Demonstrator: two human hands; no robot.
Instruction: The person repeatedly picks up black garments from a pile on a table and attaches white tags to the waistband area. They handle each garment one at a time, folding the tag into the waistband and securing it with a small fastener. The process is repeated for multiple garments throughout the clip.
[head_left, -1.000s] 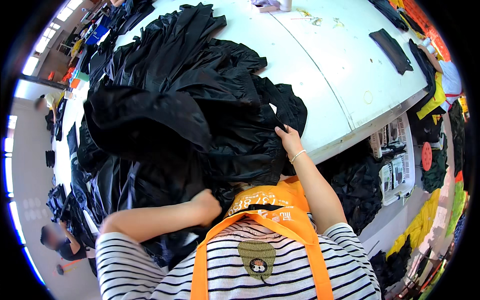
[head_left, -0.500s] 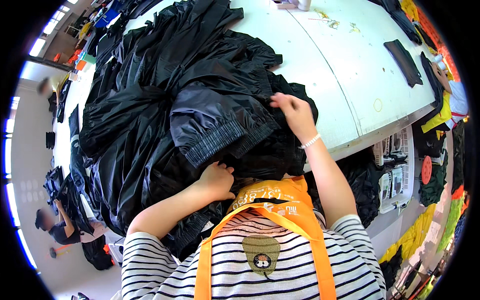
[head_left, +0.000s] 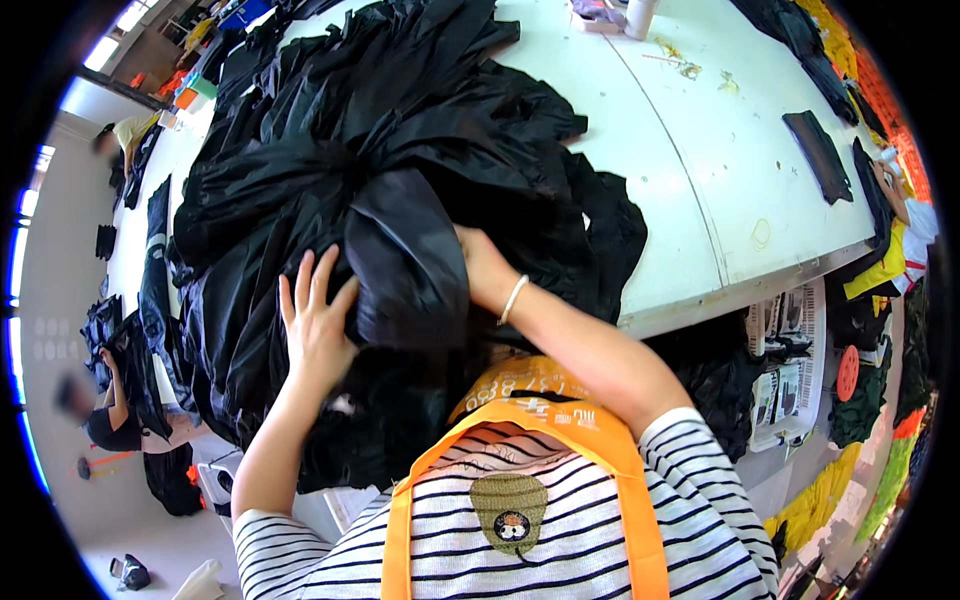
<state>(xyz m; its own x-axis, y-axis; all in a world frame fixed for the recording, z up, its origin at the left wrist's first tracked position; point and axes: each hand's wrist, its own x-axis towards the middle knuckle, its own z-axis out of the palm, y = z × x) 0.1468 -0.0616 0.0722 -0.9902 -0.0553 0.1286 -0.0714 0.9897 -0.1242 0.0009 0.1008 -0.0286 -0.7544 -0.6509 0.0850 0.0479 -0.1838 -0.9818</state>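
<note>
Black cloth [head_left: 408,265] separates my left hand [head_left: 320,335], fingers splayed, from my right hand [head_left: 487,272] (its grip I cannot tell).

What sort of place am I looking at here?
Most likely a garment workshop: a big heap of black clothes lies on a large white table, and at the left another person handles dark cloth.

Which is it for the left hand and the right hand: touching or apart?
Apart: the head view shows dark cloth filling the gap between the left hand and the right hand.
</note>
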